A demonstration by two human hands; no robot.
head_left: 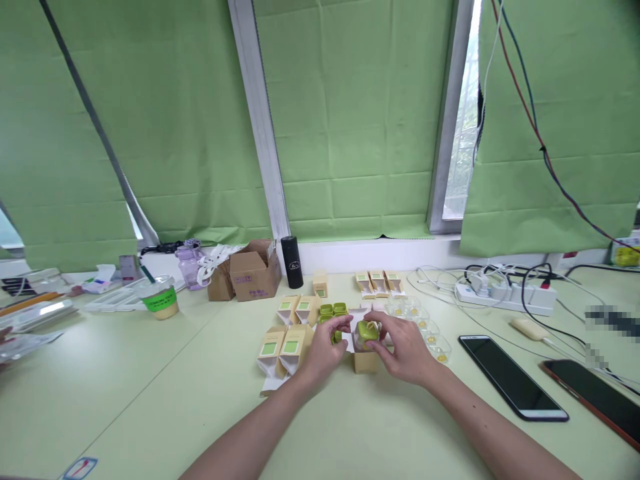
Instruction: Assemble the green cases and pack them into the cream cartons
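My right hand pinches a small container with a green lid between thumb and fingers. It is held at the top of an open little carton, whose white flaps stand up. My left hand is at the carton's left side, thumb and fingers apart beside a white flap; whether they touch it I cannot tell. Behind my left hand are several green lids. Clear containers with yellow in them stand right of my right hand. Open cartons with green labels stand left of my left hand.
More cartons stand farther back. Two phones and a power strip with cables lie right. A drink cup, cardboard box and black bottle stand left and behind. Another person's hand shows far left.
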